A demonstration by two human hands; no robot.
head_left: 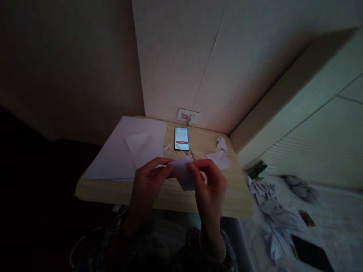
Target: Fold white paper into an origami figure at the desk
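Both hands hold a small folded piece of white paper (184,174) above the front of a light wooden table (170,196). My left hand (150,177) pinches its left edge with thumb and fingers. My right hand (210,185) grips its right side, fingers curled over the paper. Something red shows just under the right fingers; I cannot make it out. A lit phone (182,139) lies on the table just beyond the paper.
Large white sheets (127,151) cover the table's left half. A folded paper shape (221,142) and a small sheet (218,159) lie at the right. A wall socket (188,116) sits behind the phone. Many folded papers (269,204) and a dark device (310,255) lie on the bed at right.
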